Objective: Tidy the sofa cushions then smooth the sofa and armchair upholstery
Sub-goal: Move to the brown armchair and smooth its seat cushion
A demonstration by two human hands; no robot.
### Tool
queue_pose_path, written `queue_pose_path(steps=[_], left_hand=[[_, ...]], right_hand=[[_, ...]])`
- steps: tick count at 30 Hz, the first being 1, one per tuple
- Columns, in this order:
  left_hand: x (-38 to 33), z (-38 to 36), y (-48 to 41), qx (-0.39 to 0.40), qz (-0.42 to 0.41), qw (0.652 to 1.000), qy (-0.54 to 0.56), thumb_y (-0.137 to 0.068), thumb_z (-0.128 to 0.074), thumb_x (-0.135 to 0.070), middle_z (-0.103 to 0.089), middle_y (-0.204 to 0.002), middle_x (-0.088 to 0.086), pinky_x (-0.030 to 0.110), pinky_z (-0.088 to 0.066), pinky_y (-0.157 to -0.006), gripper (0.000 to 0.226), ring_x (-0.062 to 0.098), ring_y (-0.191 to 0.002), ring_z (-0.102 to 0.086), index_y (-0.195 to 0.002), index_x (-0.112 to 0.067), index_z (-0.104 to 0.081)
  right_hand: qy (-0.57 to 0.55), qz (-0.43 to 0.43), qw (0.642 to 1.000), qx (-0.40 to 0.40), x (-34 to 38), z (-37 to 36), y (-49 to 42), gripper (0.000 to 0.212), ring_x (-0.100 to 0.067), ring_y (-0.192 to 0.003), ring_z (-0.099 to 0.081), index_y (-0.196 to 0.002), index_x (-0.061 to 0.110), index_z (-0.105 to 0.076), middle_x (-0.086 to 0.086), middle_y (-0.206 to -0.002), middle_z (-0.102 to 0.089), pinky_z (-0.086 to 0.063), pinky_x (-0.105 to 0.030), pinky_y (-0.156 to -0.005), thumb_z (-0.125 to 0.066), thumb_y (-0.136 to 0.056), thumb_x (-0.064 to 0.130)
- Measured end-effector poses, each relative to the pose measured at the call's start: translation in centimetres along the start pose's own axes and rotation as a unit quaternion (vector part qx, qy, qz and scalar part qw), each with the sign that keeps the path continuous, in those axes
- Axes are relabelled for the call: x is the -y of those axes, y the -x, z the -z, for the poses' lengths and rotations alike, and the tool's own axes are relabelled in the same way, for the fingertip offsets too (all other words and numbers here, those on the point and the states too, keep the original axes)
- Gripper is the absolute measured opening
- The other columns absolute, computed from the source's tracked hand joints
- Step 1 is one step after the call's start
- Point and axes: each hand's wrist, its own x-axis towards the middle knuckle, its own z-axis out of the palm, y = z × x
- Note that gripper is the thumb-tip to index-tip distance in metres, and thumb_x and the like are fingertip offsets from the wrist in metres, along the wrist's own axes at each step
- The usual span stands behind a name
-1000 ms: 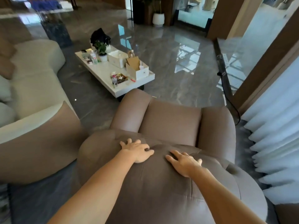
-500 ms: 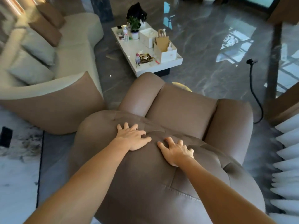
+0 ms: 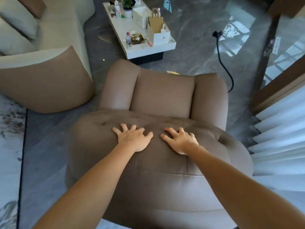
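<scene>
The left hand (image 3: pixel 134 139) lies flat on the top of the brown armchair (image 3: pixel 163 95), palm down and fingers spread, grasping nothing. The right hand (image 3: pixel 180 141) lies just beside it on the same padded back, also released and flat, with the fingers a little curled at the tips. The two hands are near each other but do not touch. Both bare forearms reach in from the near edge. Under the hands the tufted back cushion shows seams and a button dimple at its left part. Beyond the hands, farther away, the seat of the armchair sits between its two thick arms.

To the left of the armchair stands the end of the sofa (image 3: pixel 47 80), with a brown side and a cream top. On the far left of the sofa two pale cushions (image 3: pixel 19 22) lean against its back, and a brown one is partly seen above them.

At the far side stands a white bench (image 3: pixel 143 48) on the glossy grey floor. It carries a brown paper bag (image 3: pixel 156 24), white boxes, a small bottle (image 3: pixel 128 39), a plant pot and a tray with small things, maybe snacks. A black cable (image 3: pixel 222 60) runs over the floor at the right. White pleated curtains (image 3: pixel 280 138) hang at the right edge.
</scene>
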Motion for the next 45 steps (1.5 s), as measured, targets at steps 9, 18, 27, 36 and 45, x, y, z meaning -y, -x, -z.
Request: queue_pose_path(steps=[9, 18, 27, 36, 45], left_hand=[[-6.2, -3.7, 3.6, -0.003, 0.05, 0.998, 0.034, -0.081, -0.008, -0.072, -0.033, -0.154, -0.001, 0.072, 0.002, -0.105, 0.076, 0.046, -0.142, -0.005, -0.14, -0.036, -0.041], [-14.4, -2.0, 3.5, -0.049, 0.127, 0.986, 0.099, -0.084, -0.017, -0.068, -0.047, -0.145, -0.002, 0.062, -0.009, -0.11, 0.066, 0.037, -0.137, -0.024, -0.131, -0.037, -0.052], [-22.4, 0.0, 3.4, -0.153, 0.127, 0.964, 0.175, -0.088, -0.037, -0.057, -0.062, -0.126, 0.006, 0.046, -0.032, -0.103, 0.044, 0.034, -0.119, -0.047, -0.113, -0.032, -0.063], [-27.3, -2.9, 6.6, -0.237, 0.058, 0.957, 0.159, -0.082, -0.021, -0.073, -0.043, -0.149, -0.007, 0.05, -0.015, -0.116, 0.071, 0.021, -0.14, -0.029, -0.138, -0.037, -0.043], [-28.8, -4.6, 7.6, -0.302, 0.071, 0.939, 0.147, -0.086, -0.024, -0.062, -0.049, -0.145, -0.004, 0.049, -0.019, -0.115, 0.063, 0.023, -0.138, -0.034, -0.135, -0.032, -0.051]], right_hand=[[0.04, 0.046, 0.998, 0.018, -7.1, 0.3, 1.5, 0.073, -0.028, -0.134, -0.044, -0.139, 0.056, -0.03, -0.01, -0.141, -0.044, -0.017, -0.05, -0.117, -0.011, -0.075, 0.086], [0.076, 0.132, 0.988, -0.001, -15.2, 5.4, -0.2, 0.064, -0.027, -0.141, -0.036, -0.146, 0.044, -0.031, -0.008, -0.152, -0.043, -0.017, -0.047, -0.119, -0.015, -0.091, 0.071], [0.1, 0.141, 0.982, -0.079, -22.7, 11.1, 0.5, 0.061, -0.028, -0.144, -0.026, -0.142, 0.028, -0.045, -0.003, -0.153, -0.042, -0.012, -0.055, -0.118, -0.023, -0.096, 0.06], [0.113, 0.139, 0.965, -0.192, -25.2, 10.2, 1.5, 0.081, -0.036, -0.146, -0.021, -0.146, 0.038, -0.037, -0.003, -0.157, -0.039, -0.008, -0.061, -0.117, -0.005, -0.083, 0.076], [0.118, 0.143, 0.962, -0.199, -26.8, 9.4, 1.6, 0.08, -0.035, -0.145, -0.024, -0.145, 0.038, -0.04, -0.003, -0.155, -0.042, -0.01, -0.061, -0.117, -0.005, -0.084, 0.077]])
